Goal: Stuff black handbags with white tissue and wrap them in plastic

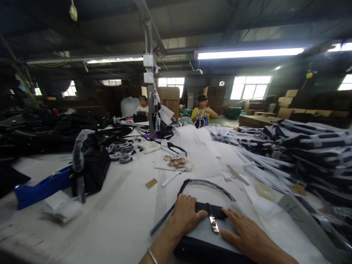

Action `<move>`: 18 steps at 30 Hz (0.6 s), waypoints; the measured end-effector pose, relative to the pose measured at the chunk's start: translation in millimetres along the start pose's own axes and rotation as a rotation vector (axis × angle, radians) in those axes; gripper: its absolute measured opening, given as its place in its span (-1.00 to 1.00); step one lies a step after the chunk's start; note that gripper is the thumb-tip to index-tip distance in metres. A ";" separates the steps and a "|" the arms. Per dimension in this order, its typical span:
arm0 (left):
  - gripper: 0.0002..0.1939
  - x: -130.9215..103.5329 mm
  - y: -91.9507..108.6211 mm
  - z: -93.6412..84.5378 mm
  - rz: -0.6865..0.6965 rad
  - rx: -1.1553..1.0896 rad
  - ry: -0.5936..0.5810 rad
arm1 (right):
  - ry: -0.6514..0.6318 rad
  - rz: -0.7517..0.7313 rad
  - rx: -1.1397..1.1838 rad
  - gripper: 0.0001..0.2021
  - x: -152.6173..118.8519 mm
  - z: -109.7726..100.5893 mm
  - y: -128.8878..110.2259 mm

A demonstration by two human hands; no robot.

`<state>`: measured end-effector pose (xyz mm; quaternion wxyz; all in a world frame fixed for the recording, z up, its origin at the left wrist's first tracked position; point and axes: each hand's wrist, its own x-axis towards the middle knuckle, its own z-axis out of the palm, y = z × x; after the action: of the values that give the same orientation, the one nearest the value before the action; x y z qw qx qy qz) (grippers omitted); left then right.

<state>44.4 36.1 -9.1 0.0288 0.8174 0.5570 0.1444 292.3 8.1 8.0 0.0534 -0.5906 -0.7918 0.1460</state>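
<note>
A black handbag lies near the front edge of the table, with a pale sheet over its front and a shiny metal clasp on a dark strap. Its wrapped handle arches away behind it. My left hand rests on the bag's upper left part, fingers curled over the top edge and thumb towards the clasp. Flat on the right side lies my right hand, its thumb and fingers apart. A dark strap runs out to the left of the bag.
Another black bag stands at left beside a blue piece. Tags, white sheets and grey rolls lie mid-table. Wrapped black straps pile up at right. Two people sit beyond, near a post.
</note>
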 end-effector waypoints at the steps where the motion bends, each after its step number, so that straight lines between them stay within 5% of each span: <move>1: -0.44 0.1 -0.6 1.0 -0.005 -0.005 0.002 | -0.037 0.004 0.012 -0.25 3.0 -8.1 -2.0; 6: -0.30 0.7 -4.9 4.0 -0.007 -0.019 -0.004 | -0.073 -0.001 -0.028 -0.35 26.6 -42.6 -16.9; 14: -0.31 5.5 -5.6 6.4 -0.002 0.018 -0.002 | 0.032 -0.094 -0.134 -0.42 37.5 -15.2 -13.2; 18: -0.34 9.4 -10.4 7.7 0.028 0.015 -0.012 | -0.056 -0.037 -0.058 -0.36 36.2 -30.2 -12.2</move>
<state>40.3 49.5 -16.6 0.0242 0.8262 0.5462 0.1357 278.1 44.5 37.1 0.0166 -0.5729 -0.8077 0.1387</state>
